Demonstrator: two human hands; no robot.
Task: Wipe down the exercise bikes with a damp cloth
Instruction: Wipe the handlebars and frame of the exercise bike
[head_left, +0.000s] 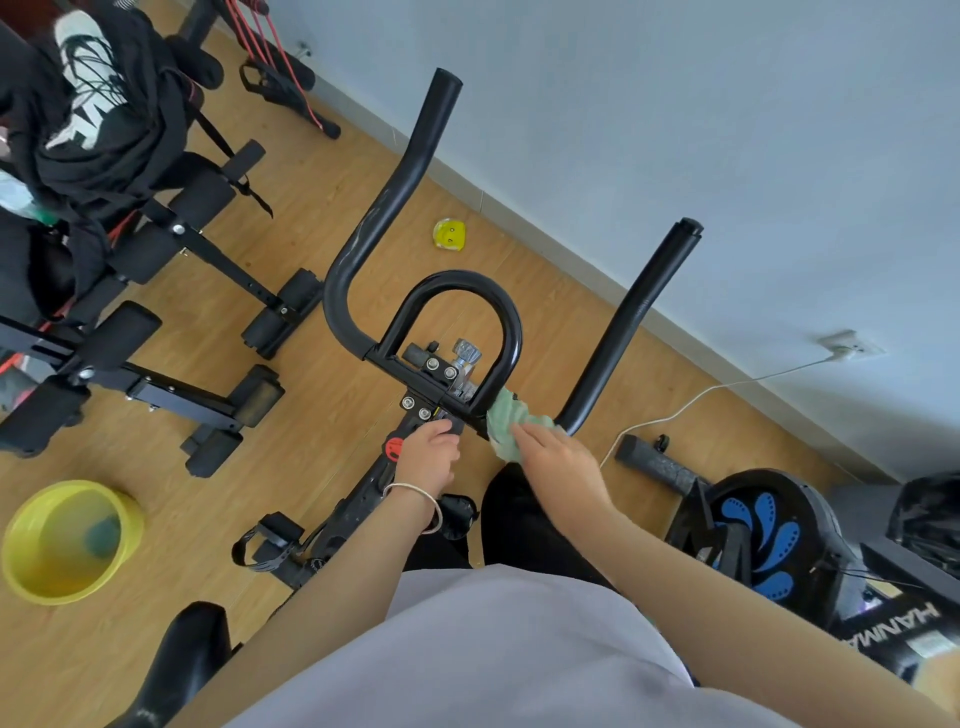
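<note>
Just below frame centre, my right hand (558, 460) lays nearly straight fingers on the green cloth (506, 423) at the base of the right handlebar (631, 322), which runs away up-right, nearest this hand. My left hand (428, 460) grips the bike stem (415, 423).

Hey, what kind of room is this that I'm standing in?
Most likely a home gym or small workout room. An exercise bike stands in front, a padded bench is beside it on the left, and a second machine with a blue wheel is on the right, all on a wooden floor.
</note>
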